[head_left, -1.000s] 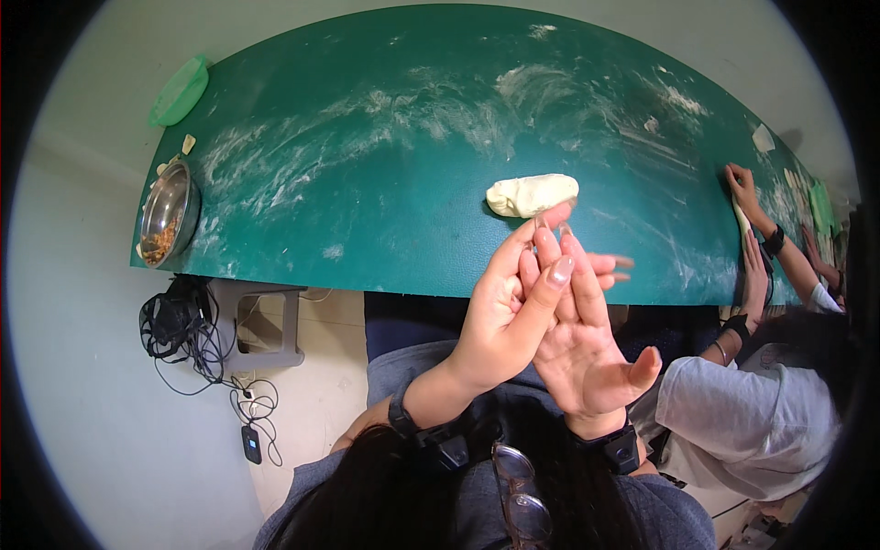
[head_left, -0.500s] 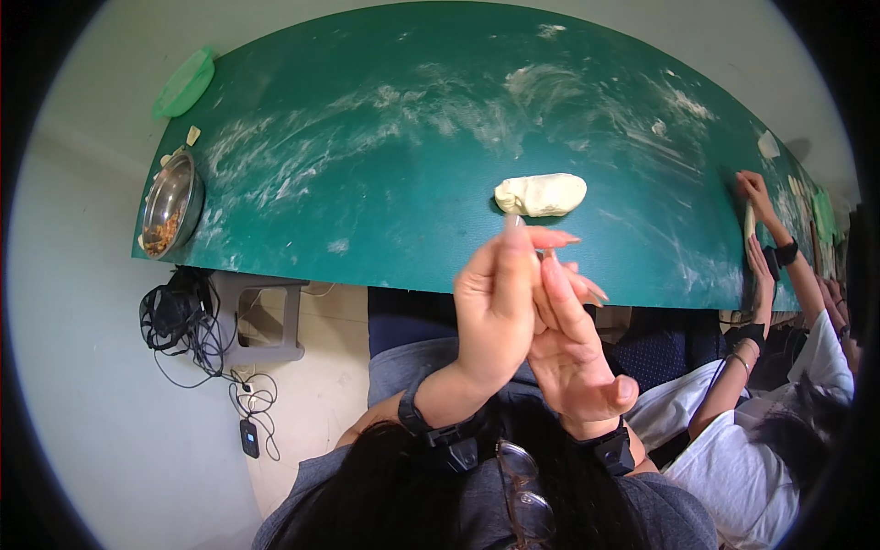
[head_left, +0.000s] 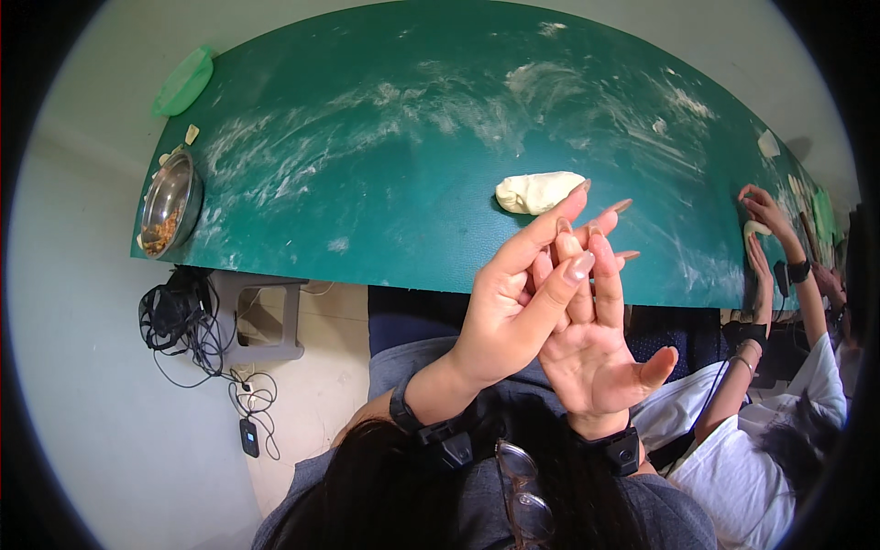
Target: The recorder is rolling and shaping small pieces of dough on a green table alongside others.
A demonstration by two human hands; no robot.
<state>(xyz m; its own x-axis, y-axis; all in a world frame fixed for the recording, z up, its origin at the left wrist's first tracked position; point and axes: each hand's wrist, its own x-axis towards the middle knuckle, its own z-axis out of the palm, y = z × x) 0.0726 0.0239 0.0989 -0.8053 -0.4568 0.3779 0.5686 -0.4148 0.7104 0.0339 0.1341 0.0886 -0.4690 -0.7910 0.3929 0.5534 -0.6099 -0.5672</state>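
Note:
In front of my body, above the near edge of the table, my two hands touch each other. My left hand (head_left: 503, 323) closes around the fingers of my right hand, its thumb lying across them. Palm up, my right hand (head_left: 591, 367) holds its fingers stretched out and its thumb to the side, with nothing on the palm. Just beyond my fingertips, an oblong lump of pale dough (head_left: 530, 192) lies on the green tabletop; my fingers hide part of its right end.
Flour streaks the green table (head_left: 367, 211). A metal bowl (head_left: 186, 197) with an orange-brown filling stands at the left end, near a green plastic basket (head_left: 186, 84). Below sits a grey stool (head_left: 275, 321) beside black cables. At right, a co-worker's hands (head_left: 768, 215) handle pale dough.
My hands have shifted slightly right and forward, and the left thumb has come down across the right fingers. The co-worker's hands have moved on their dough. My dough lump stays put.

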